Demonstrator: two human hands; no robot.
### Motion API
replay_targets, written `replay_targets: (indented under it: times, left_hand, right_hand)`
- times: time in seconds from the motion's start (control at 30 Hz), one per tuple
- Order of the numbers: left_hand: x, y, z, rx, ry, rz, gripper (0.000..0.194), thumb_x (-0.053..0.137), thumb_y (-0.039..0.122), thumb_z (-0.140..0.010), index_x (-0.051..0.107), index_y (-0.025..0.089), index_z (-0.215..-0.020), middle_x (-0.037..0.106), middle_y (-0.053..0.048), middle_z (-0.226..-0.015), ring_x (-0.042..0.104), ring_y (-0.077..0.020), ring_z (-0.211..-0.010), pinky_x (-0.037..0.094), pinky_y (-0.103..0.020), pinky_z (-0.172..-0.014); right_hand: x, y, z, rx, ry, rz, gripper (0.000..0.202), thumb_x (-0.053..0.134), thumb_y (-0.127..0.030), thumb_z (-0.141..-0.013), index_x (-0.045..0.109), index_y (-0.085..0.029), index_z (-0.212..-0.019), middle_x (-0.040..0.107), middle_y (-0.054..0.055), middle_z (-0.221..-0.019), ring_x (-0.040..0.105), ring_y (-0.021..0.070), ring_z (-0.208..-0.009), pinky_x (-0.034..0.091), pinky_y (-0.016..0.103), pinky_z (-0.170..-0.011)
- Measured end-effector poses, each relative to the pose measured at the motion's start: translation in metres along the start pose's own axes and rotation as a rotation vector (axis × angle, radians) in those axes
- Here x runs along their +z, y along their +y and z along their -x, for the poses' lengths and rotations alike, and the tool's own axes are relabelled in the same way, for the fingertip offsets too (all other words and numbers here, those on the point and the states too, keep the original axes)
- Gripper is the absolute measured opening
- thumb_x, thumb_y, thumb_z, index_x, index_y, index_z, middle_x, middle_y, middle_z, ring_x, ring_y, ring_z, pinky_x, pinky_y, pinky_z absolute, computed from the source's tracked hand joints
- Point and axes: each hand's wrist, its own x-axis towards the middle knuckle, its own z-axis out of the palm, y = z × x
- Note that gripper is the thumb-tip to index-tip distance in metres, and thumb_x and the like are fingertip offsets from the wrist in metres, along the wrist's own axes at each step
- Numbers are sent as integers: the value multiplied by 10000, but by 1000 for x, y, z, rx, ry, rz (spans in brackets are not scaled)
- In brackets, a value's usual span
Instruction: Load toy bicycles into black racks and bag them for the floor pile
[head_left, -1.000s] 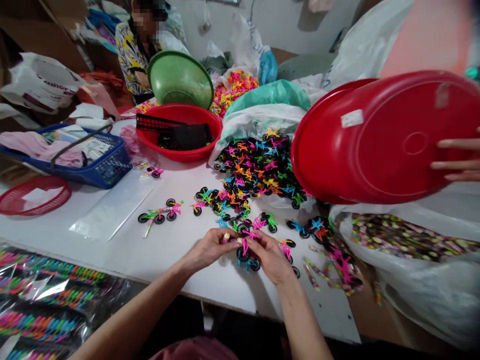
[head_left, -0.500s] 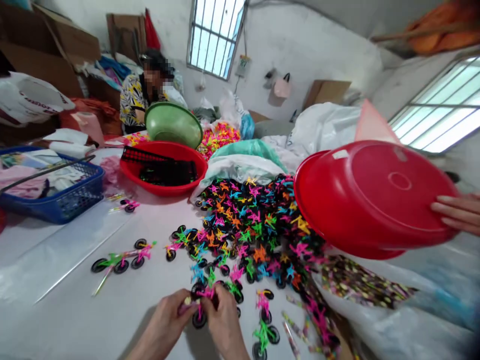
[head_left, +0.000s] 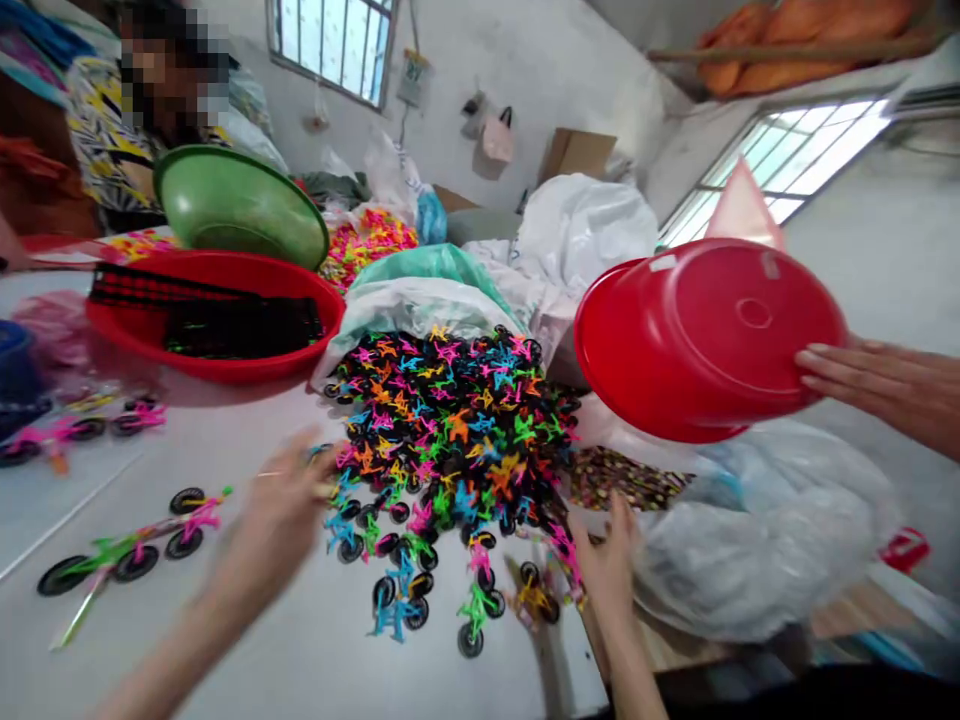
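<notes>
My left hand (head_left: 281, 515) is smeared by motion at the left edge of a pile of small toy bicycles (head_left: 450, 430). Its fingertips reach colourful pieces there; whether it grips one I cannot make out. Lower right of the pile, my right hand (head_left: 609, 565) has its fingers apart, beside a bag of thin patterned sticks (head_left: 626, 478) and a pink toy bicycle (head_left: 564, 560). Blue (head_left: 397, 610), green (head_left: 476, 607) and yellow (head_left: 534, 597) toy bicycles lie in front of the pile. Farther left, a green and pink toy bicycle group (head_left: 135, 545) rests on the white table.
Another person's hand (head_left: 877, 385) holds a tilted red basin (head_left: 697, 340) at the right. A red basin (head_left: 225, 375) with black parts stands at the back left, below a green basin (head_left: 240, 205) near a seated person. A clear plastic bag (head_left: 757, 540) bulges at the right.
My hands have parted from the pink toy bicycle they held together: the left went left, the right went right. The view has turned right. The red basin is tilted more steeply.
</notes>
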Motion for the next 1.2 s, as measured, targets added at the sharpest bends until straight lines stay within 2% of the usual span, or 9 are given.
replay_targets:
  times: [0.1, 0.2, 0.3, 0.4, 0.6, 0.8, 0.9, 1.03, 1.2]
  left_hand:
    - [76, 107, -45, 435, -141, 3, 549, 452, 94, -819, 423, 335, -1310, 251, -73, -1491, 264, -268, -1350, 260, -544, -1061]
    - [142, 156, -103, 576, -177, -48, 513, 468, 156, -840, 408, 297, -1329, 182, -91, -1517, 176, -276, -1384, 199, -614, -1057]
    - [176, 135, -156, 569, -210, -144, 512, 436, 128, -837, 417, 269, -1328, 219, -104, -1506, 202, -285, -1375, 167, -655, -1040]
    - [183, 85, -198, 490, -227, -244, 519, 418, 105, -826, 427, 252, -1324, 275, -117, -1482, 239, -300, -1358, 151, -666, -1029]
    - [164, 38, -254, 568, -428, -389, 390, 406, 112, -828, 544, 208, -1180, 390, -117, -1400, 320, -276, -1302, 257, -547, -1022]
    - [137, 53, -240, 609, -557, -279, 403, 380, 115, -833, 544, 187, -1194, 537, -100, -1248, 427, -268, -1162, 325, -455, -950]
    - [111, 40, -219, 544, -619, -111, 409, 403, 143, -817, 566, 175, -1192, 593, -81, -1142, 491, -229, -1076, 333, -366, -945]
    - [56, 2, -174, 234, -657, 47, 345, 414, 188, -821, 622, 140, -1091, 632, -40, -983, 545, -164, -924, 371, -241, -836]
    - [-10, -46, -94, -257, -582, -119, 274, 436, 209, -817, 643, 106, -964, 619, -23, -755, 540, -134, -683, 377, -207, -620]
  right_hand:
    - [43, -11, -51, -168, -42, -55, 796, 499, -600, -790, 289, -131, -1398, 302, 192, -1404, 257, 302, -1326, 265, 493, -1061]
    - [98, -35, -84, -304, -94, -102, 729, 395, -572, -853, 247, -129, -1413, 263, 190, -1433, 248, 275, -1336, 283, 479, -1052]
    - [141, -68, -100, -297, -53, -25, 709, 321, -556, -876, 257, -95, -1412, 292, 211, -1420, 266, 297, -1317, 295, 499, -1026]
    - [172, -114, -114, -271, -77, 141, 625, 379, -496, -878, 301, -180, -1411, 275, 151, -1452, 160, 336, -1345, 244, 561, -1017]
    - [191, -177, -137, -344, -272, 229, 497, 412, -343, -903, 342, -239, -1384, 224, 122, -1476, -1, 341, -1372, 112, 646, -1013]
    - [131, -155, -136, -479, -460, 119, 523, 449, -370, -907, 334, -209, -1391, 312, 124, -1424, 194, 351, -1334, 250, 618, -998]
    - [76, -120, -133, -558, -515, -46, 460, 408, -276, -910, 393, -168, -1356, 429, 97, -1363, 399, 216, -1243, 336, 427, -1030]
    - [15, -19, -121, -378, -448, -93, 533, 389, -506, -837, 612, -120, -1128, 603, 162, -1105, 533, 265, -1092, 379, 477, -903]
    - [62, 106, -117, -128, -503, -259, 527, 638, -694, -417, 688, -277, -735, 604, 231, -966, 433, 386, -1183, 206, 614, -931]
